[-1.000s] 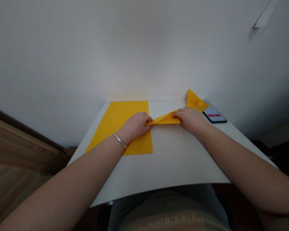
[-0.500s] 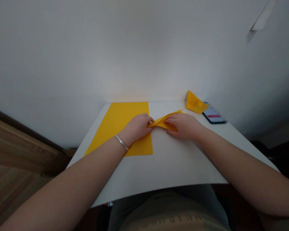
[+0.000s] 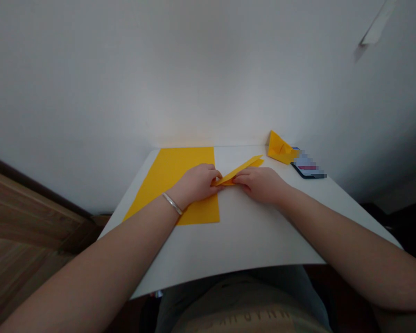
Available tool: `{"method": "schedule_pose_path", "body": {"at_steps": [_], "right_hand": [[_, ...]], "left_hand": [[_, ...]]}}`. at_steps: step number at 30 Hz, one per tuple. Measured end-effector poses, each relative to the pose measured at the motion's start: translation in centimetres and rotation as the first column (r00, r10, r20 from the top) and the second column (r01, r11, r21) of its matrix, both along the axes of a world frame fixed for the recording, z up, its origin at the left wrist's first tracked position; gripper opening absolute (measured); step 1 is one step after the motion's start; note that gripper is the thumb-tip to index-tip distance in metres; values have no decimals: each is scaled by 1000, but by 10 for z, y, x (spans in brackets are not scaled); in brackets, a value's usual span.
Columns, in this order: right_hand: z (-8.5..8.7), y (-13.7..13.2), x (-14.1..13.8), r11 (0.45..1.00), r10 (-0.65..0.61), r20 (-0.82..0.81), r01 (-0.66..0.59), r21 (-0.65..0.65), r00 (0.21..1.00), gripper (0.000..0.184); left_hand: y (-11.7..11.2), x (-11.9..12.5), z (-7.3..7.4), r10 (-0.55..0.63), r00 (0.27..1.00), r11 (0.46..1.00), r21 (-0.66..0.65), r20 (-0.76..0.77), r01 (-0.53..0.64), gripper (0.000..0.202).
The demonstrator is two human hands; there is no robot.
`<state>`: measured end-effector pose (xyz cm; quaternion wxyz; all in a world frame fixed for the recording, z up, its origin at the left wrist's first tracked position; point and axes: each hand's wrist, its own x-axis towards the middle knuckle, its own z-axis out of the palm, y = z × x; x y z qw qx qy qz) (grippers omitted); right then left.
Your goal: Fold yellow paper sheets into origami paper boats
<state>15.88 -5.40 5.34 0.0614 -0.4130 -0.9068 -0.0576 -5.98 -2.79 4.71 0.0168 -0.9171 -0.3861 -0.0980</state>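
Note:
Between my two hands is a folded piece of yellow paper (image 3: 241, 170), its long strip slanting up toward the back right. My left hand (image 3: 203, 181), with a silver bangle at the wrist, pinches the paper's left end. The fingers of my right hand (image 3: 261, 183) are closed on its lower edge, near the middle. Under my left hand and forearm lies a flat yellow sheet (image 3: 173, 169). The paper's lower layers are partly hidden by my fingers.
A folded yellow paper shape (image 3: 280, 150) stands at the back right of the white table (image 3: 249, 236). Beside it lies a phone (image 3: 307, 167), its screen blurred. A wall (image 3: 208, 74) rises behind the table, and wooden furniture (image 3: 24, 212) is at the left.
The folded paper's right part has narrowed into a slanted strip, its far end slightly higher. My right hand's fingers have shifted a little left along it. My left hand stays nearly in place.

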Motion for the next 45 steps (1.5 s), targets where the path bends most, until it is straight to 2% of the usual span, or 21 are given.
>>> {"method": "schedule_pose_path", "body": {"at_steps": [13, 21, 28, 32, 36, 39, 45], "right_hand": [[5, -4, 2, 999, -43, 24, 44, -30, 999, 27], [-2, -1, -2, 1000, 16, -71, -15, 6, 997, 30], [-3, -7, -17, 998, -64, -144, 65, 4, 988, 26], [-9, -1, -15, 992, -95, -287, 69, -102, 953, 19], [-16, 8, -12, 977, -144, -383, 69, -203, 912, 18], [-20, 11, -12, 978, -141, -413, 60, -202, 900, 17], [-22, 11, -12, 975, -178, -417, 102, -198, 891, 14]], "left_hand": [[-4, 7, -1, 53, 999, 999, -11, -11, -53, 24], [-7, 11, 1, 119, 992, 993, -1, -43, -120, 28], [-9, 13, 3, 77, 995, 996, 59, -61, -74, 34], [-4, 13, 2, 70, 998, 997, -30, 5, -70, 30], [1, 12, -2, 144, 988, 980, -146, 52, -135, 31], [2, 11, -3, 176, 981, 967, -201, 81, -157, 31], [1, 11, -3, 194, 978, 965, -193, 73, -177, 28]]}}
